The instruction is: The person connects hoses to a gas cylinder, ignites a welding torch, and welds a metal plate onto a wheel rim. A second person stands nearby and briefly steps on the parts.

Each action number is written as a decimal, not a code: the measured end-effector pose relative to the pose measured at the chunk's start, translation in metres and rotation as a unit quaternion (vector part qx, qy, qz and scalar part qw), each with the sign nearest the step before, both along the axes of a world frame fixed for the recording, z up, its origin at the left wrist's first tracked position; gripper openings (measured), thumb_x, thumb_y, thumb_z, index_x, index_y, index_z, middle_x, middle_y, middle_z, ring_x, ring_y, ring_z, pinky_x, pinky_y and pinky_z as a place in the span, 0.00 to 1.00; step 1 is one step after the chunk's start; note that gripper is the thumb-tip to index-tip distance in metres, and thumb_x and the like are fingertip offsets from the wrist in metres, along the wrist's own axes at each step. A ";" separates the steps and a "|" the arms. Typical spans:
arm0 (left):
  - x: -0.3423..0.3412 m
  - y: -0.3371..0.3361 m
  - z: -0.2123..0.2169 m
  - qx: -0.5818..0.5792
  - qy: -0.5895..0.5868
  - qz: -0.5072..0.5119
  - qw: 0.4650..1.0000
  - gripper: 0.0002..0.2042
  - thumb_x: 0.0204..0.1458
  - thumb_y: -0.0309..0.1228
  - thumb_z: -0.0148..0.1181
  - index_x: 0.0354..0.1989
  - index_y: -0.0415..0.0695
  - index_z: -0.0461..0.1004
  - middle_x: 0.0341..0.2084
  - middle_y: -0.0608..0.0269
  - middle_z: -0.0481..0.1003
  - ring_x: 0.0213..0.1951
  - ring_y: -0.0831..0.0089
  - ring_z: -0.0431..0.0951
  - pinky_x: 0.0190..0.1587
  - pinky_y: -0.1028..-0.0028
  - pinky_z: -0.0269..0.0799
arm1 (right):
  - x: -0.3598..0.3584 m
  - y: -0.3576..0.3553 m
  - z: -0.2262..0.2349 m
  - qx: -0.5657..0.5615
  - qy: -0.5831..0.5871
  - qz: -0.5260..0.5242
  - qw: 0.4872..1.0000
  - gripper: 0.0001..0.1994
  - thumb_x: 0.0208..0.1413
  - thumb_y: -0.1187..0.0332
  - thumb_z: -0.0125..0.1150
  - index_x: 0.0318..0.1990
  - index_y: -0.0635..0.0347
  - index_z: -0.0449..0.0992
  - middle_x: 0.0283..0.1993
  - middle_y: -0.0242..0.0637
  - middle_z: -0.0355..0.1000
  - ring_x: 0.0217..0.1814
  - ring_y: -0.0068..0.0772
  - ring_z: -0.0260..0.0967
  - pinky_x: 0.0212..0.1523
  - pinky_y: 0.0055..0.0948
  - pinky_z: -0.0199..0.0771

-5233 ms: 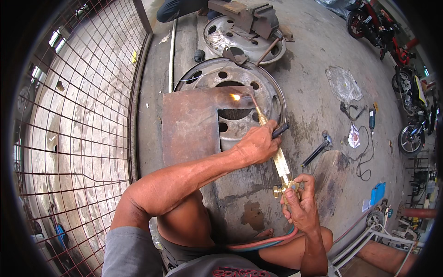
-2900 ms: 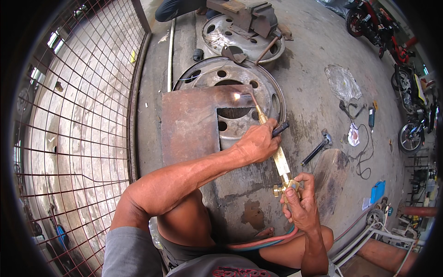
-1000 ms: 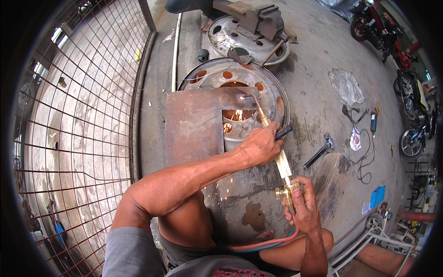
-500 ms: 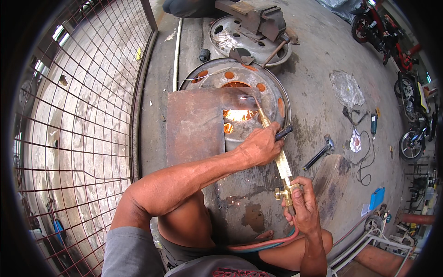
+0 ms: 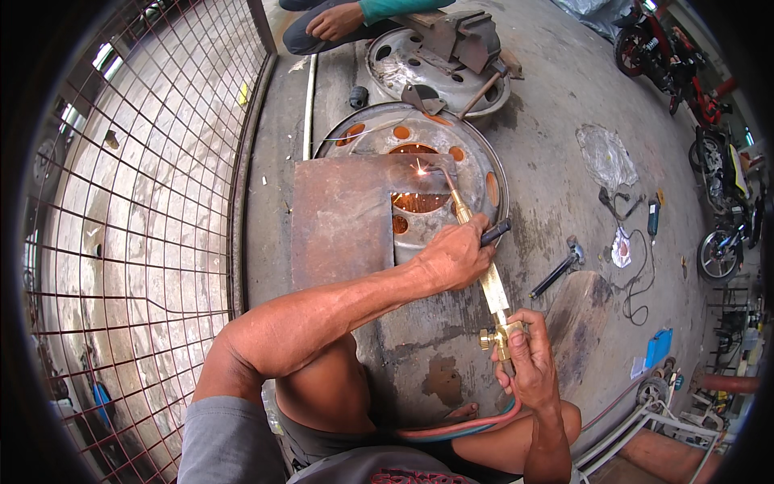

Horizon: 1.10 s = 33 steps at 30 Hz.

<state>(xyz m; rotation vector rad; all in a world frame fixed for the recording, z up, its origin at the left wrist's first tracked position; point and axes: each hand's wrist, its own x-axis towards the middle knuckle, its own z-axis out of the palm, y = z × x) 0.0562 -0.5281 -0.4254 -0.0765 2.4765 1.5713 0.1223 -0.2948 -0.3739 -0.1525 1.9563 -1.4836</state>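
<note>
My left hand [image 5: 458, 255] is closed around the front of a brass cutting torch [image 5: 493, 292]; a short black bar [image 5: 496, 232] sticks out by its fingers. My right hand [image 5: 532, 360] grips the torch's rear end by the valve knobs, where a red and a green hose [image 5: 484, 424] come off. The bent tip points at a rusty steel plate [image 5: 342, 222], with a small bright spark at the contact area. The plate has a rectangular notch and lies over a round steel wheel rim [image 5: 419, 234], whose holes glow orange.
A second wheel rim [image 5: 391, 68] carries a bench vise [image 5: 468, 39] at the far side, beside a co-worker's hand [image 5: 337, 22]. A mesh fence [image 5: 161, 242] stands left. A hammer [image 5: 558, 266], plastic sheet [image 5: 606, 157] and angle grinder [image 5: 653, 216] lie right; motorcycles [image 5: 717, 250] stand beyond.
The bright glow in the plate's notch has dimmed, and sparks now show at the torch tip. A co-worker's hand and green sleeve have come into view at the top. My hands have barely moved.
</note>
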 end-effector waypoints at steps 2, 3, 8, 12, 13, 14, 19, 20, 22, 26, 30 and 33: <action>0.000 0.000 0.000 0.002 0.003 0.002 1.000 0.13 0.61 0.33 0.57 0.46 0.35 0.67 0.27 0.37 0.77 0.38 0.38 0.81 0.44 0.49 0.73 | 0.000 0.000 0.000 -0.002 0.000 0.000 1.000 0.21 0.71 0.46 0.48 0.57 0.53 0.62 0.30 0.33 0.69 0.18 0.16 0.63 0.14 0.18 0.59; 0.000 0.000 0.000 0.001 0.004 0.001 1.000 0.13 0.61 0.33 0.57 0.46 0.35 0.67 0.27 0.37 0.77 0.38 0.38 0.81 0.43 0.49 0.73 | 0.000 0.000 -0.001 -0.003 -0.001 -0.002 1.000 0.21 0.71 0.47 0.48 0.57 0.53 0.62 0.30 0.33 0.69 0.18 0.16 0.63 0.14 0.18 0.59; 0.001 -0.001 -0.002 -0.001 0.017 0.006 1.000 0.13 0.61 0.32 0.57 0.45 0.35 0.67 0.25 0.39 0.76 0.35 0.39 0.81 0.41 0.50 0.73 | 0.000 0.000 -0.001 -0.006 -0.002 -0.001 1.000 0.20 0.71 0.48 0.49 0.57 0.52 0.62 0.31 0.33 0.69 0.18 0.16 0.63 0.13 0.18 0.59; 0.001 -0.002 -0.001 -0.003 -0.002 -0.008 1.000 0.13 0.65 0.36 0.52 0.46 0.37 0.66 0.29 0.35 0.77 0.38 0.35 0.80 0.44 0.47 0.71 | 0.001 -0.001 -0.004 -0.007 -0.012 -0.008 1.000 0.19 0.71 0.50 0.51 0.57 0.52 0.59 0.31 0.35 0.69 0.18 0.16 0.63 0.13 0.18 0.59; 0.002 -0.003 -0.001 -0.005 -0.003 -0.008 1.000 0.13 0.65 0.36 0.52 0.46 0.37 0.66 0.29 0.35 0.77 0.38 0.35 0.79 0.43 0.47 0.71 | 0.001 -0.001 -0.005 -0.007 -0.016 -0.011 1.000 0.19 0.71 0.51 0.51 0.57 0.52 0.58 0.31 0.35 0.70 0.18 0.16 0.63 0.13 0.18 0.59; -0.001 -0.003 0.000 -0.009 0.001 -0.009 1.000 0.13 0.65 0.37 0.52 0.47 0.37 0.66 0.29 0.34 0.77 0.39 0.34 0.79 0.43 0.47 0.71 | 0.001 0.000 -0.004 -0.010 -0.015 -0.013 1.000 0.19 0.71 0.52 0.52 0.57 0.52 0.57 0.31 0.35 0.70 0.18 0.17 0.63 0.13 0.18 0.59; 0.001 0.002 -0.006 -0.026 0.042 0.002 0.999 0.14 0.65 0.37 0.52 0.48 0.38 0.66 0.31 0.31 0.76 0.40 0.31 0.77 0.45 0.46 0.70 | 0.001 0.001 0.000 -0.027 -0.032 -0.024 0.999 0.20 0.70 0.56 0.56 0.56 0.51 0.53 0.32 0.36 0.70 0.18 0.17 0.64 0.12 0.19 0.58; 0.002 0.002 -0.003 -0.023 0.039 0.002 0.999 0.14 0.64 0.37 0.53 0.48 0.38 0.66 0.32 0.31 0.76 0.41 0.31 0.77 0.45 0.46 0.70 | 0.001 0.002 -0.001 -0.024 -0.028 -0.022 0.999 0.20 0.70 0.55 0.56 0.56 0.49 0.53 0.32 0.37 0.70 0.18 0.18 0.64 0.12 0.19 0.58; 0.000 0.001 0.003 -0.013 0.019 0.003 1.000 0.14 0.64 0.37 0.52 0.48 0.38 0.66 0.32 0.31 0.76 0.42 0.31 0.77 0.45 0.46 0.69 | 0.000 0.002 -0.002 -0.017 -0.021 -0.018 0.999 0.20 0.70 0.54 0.55 0.56 0.46 0.51 0.31 0.38 0.70 0.17 0.19 0.63 0.12 0.19 0.57; 0.000 0.002 0.003 -0.011 -0.001 0.001 1.000 0.14 0.65 0.38 0.52 0.47 0.39 0.66 0.32 0.32 0.77 0.42 0.32 0.77 0.45 0.47 0.70 | 0.001 0.001 0.001 -0.022 -0.029 -0.029 0.999 0.20 0.69 0.57 0.56 0.55 0.51 0.53 0.32 0.37 0.69 0.18 0.17 0.63 0.12 0.19 0.58; -0.001 0.005 0.001 -0.017 0.011 0.013 1.000 0.13 0.60 0.33 0.56 0.46 0.37 0.67 0.31 0.31 0.77 0.41 0.32 0.78 0.45 0.46 0.71 | 0.000 0.004 -0.003 -0.033 -0.019 -0.019 0.999 0.19 0.70 0.54 0.54 0.55 0.48 0.52 0.31 0.37 0.70 0.17 0.18 0.64 0.12 0.19 0.58; -0.002 0.005 -0.001 -0.015 0.018 0.013 1.000 0.13 0.60 0.34 0.55 0.45 0.37 0.67 0.30 0.31 0.77 0.41 0.32 0.78 0.46 0.46 0.72 | -0.001 0.005 -0.003 -0.031 -0.014 -0.010 0.999 0.19 0.71 0.52 0.52 0.55 0.47 0.52 0.31 0.37 0.70 0.17 0.19 0.64 0.12 0.19 0.58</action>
